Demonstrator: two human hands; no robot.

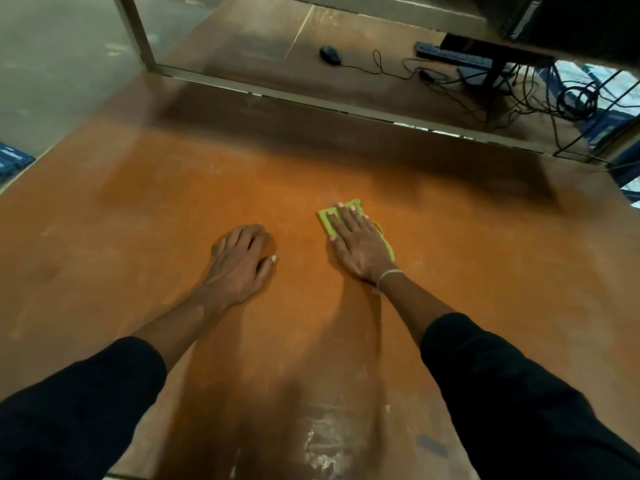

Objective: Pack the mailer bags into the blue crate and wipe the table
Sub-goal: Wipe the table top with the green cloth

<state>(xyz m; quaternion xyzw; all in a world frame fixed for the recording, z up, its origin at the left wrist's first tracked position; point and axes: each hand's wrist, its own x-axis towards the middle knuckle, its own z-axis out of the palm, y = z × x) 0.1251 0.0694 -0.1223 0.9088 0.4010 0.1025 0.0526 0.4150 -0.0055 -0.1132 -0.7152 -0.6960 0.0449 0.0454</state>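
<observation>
Green and folded flat, the small soft cleaning cloth (346,220) lies on the orange-brown wooden worktop (138,216), right of centre, pinned under the right hand (360,242), whose fingers are straight and spread, pressing down rather than gripping. The left hand (242,261) rests on the bare worktop just left of it, fingers loosely curled and holding nothing. Such a cloth looks light and limp, so it would likely bunch or slide out unless the palm keeps it flat; pressing over its middle seems best. No mailer bags show, and only a corner of a blue crate (10,162) appears past the far-left edge. Open room lies to the left and near, where pale smears (322,452) remain; a metal frame rail (311,98) bounds the far side.
</observation>
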